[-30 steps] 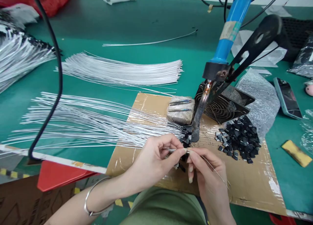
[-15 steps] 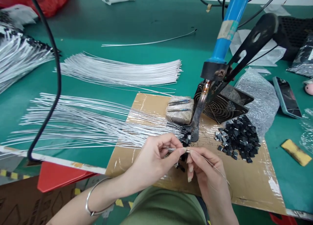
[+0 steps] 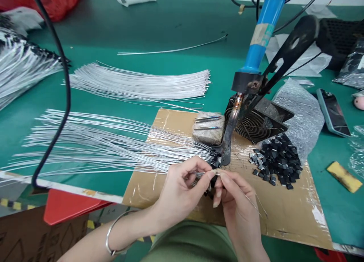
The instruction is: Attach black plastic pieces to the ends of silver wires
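My left hand (image 3: 182, 197) pinches the end of a thin white wire (image 3: 200, 174) between thumb and forefinger. Its tip meets the fingers of my right hand (image 3: 241, 201), which are closed on a fine wire (image 3: 251, 203) trailing back over that hand. What lies exactly between the touching fingertips is too small to make out. Just beyond them, a bundle of white wires (image 3: 119, 144) ends in black connector pieces (image 3: 216, 160). The soldering iron (image 3: 232, 121) on its stand slants down to a spot right behind my fingers.
Cardboard (image 3: 290, 216) covers the green table (image 3: 93, 38) under my hands. On it are loose black pieces (image 3: 281, 159), a fan (image 3: 256, 125) and a grey block (image 3: 208, 135). More white wires (image 3: 142, 80) lie behind. A black cable (image 3: 66, 83) hangs at left; a phone (image 3: 333, 112) lies right.
My right hand has shifted slightly left, and the fine wire's loose end has swung across it. My left hand keeps its pinch almost in place.
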The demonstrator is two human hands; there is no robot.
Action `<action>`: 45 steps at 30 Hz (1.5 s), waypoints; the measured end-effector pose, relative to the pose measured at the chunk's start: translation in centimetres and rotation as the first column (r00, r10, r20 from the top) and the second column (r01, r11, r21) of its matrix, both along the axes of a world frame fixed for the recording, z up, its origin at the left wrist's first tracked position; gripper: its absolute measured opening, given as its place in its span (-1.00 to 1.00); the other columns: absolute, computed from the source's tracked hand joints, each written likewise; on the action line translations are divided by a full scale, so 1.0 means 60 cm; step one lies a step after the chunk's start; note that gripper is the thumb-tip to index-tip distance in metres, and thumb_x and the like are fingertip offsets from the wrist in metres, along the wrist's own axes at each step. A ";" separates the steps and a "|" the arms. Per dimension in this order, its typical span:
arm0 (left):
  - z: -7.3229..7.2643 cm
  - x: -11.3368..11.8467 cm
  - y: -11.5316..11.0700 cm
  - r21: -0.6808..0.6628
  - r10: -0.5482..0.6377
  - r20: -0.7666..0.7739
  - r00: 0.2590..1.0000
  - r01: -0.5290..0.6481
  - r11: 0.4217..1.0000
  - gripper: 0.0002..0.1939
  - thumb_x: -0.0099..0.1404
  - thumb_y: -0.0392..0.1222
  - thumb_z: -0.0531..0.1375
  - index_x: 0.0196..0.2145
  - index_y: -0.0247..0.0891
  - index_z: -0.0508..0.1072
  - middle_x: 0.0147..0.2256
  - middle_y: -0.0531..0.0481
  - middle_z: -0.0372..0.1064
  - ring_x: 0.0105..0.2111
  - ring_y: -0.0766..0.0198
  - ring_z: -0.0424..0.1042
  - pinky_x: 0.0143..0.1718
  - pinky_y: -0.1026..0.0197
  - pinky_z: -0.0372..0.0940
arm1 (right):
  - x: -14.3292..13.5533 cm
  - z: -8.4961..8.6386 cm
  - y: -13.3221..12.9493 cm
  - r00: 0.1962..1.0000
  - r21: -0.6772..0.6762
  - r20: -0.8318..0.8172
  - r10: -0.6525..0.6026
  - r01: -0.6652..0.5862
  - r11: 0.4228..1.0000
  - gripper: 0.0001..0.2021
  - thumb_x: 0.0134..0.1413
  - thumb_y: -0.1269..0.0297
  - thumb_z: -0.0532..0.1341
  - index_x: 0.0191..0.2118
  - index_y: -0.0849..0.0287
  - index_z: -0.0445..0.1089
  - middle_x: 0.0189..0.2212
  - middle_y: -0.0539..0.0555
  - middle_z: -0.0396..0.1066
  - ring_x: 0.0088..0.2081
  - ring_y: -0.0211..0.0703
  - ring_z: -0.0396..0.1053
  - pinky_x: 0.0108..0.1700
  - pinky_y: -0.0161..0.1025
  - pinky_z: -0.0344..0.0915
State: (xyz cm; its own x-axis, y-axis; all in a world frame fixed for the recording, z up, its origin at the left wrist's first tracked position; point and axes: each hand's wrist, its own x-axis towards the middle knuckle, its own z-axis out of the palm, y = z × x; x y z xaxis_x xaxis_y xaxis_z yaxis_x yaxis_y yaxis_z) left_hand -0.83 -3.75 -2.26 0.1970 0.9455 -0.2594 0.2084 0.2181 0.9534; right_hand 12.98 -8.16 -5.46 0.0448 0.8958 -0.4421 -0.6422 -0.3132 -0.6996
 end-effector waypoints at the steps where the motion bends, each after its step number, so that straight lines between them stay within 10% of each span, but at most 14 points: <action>1: 0.000 0.000 0.001 -0.013 0.002 0.013 1.000 -0.002 1.000 -0.81 0.32 -0.11 0.29 -0.39 -0.26 0.49 -0.52 0.02 0.44 -0.53 0.31 0.34 -0.50 0.28 0.19 | 0.000 0.001 0.000 1.000 0.000 -0.002 0.000 0.000 1.000 -0.84 0.14 0.14 0.48 -0.29 0.10 0.71 -0.50 -0.03 0.50 -0.57 -0.37 0.40 -0.47 -0.41 0.50; 45: -0.003 0.002 0.002 0.292 0.031 -0.128 0.991 0.008 0.956 -0.83 0.33 -0.32 0.25 -0.44 -0.29 0.55 -0.64 0.21 0.17 -0.63 0.45 -0.06 -0.64 0.33 -0.12 | 0.023 0.019 0.021 0.994 -0.023 0.095 0.055 -0.053 0.998 -0.77 -0.09 0.10 0.58 -0.40 0.14 0.71 -0.59 -0.03 0.51 -0.65 -0.35 0.47 -0.53 -0.47 0.46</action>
